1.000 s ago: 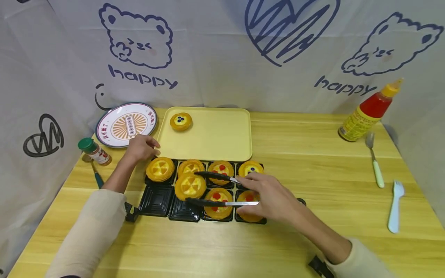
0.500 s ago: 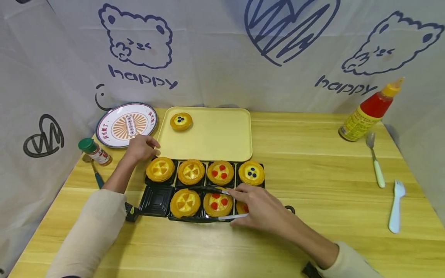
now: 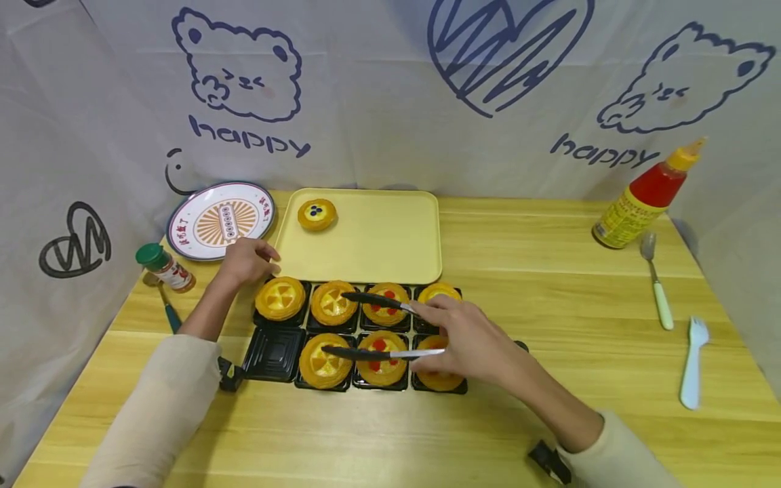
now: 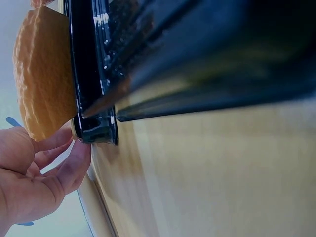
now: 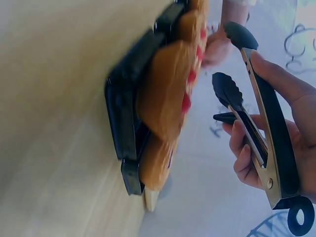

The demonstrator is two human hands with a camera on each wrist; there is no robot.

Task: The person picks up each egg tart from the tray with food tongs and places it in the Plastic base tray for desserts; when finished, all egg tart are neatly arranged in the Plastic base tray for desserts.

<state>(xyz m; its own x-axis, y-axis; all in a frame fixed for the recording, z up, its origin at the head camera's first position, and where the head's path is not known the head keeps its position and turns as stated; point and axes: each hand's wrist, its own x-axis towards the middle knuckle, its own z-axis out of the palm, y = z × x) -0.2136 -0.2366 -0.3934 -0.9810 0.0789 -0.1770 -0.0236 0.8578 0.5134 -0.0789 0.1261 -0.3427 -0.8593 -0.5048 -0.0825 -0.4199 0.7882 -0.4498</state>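
My right hand grips black-tipped metal tongs. The arms of the tongs are spread, with nothing between their tips, above the egg tarts. Below them, a black plastic tray of square cups holds two rows of tarts. An orange-wedge tart sits in the front row beside the bare front-left cup; a red-topped tart is to its right. At the tray's back-left corner my left hand pinches the rim, its fingertips against the edge behind a tart.
Behind the cups lies a yellow tray with one blueberry-topped tart. A plate and a green-capped shaker stand left. On the right are a sauce bottle, a spoon and a fork.
The orange-wedge tart in the tongs has been lowered into the front-row cup and let go. The tongs have opened and risen off it. My left hand has not moved.
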